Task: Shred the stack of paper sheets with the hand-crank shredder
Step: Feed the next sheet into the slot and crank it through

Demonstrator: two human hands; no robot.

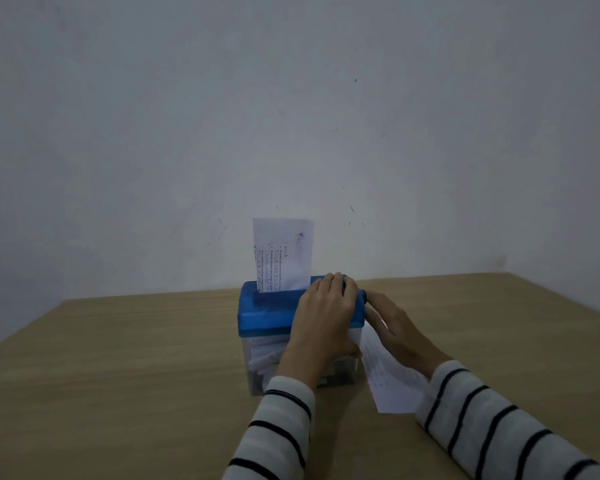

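Shredder (278, 310) stands upright near the middle of the wooden table (118, 358), close to the far wall (291, 98). Blue lid on top, clear bin (264, 362) below; white shredded strips visible inside the bin.

One printed sheet (283, 254) stands upright in the lid's slot, left of centre, lower edge already in the slot, most of the sheet above it.

Left hand (321, 320) lies over the right end of the lid, fingers curved down over the top, palm against the near face; it presses and steadies the shredder.

Right hand (395, 330) is just right of the shredder, fingers reaching to the blue crank knob (362, 295) at the lid's right end. Blurred; cannot tell whether the fingers close round the knob.

Remaining paper sheets (388, 379) lie on the table just right of the bin, partly under the right hand and its striped sleeve (492, 420).
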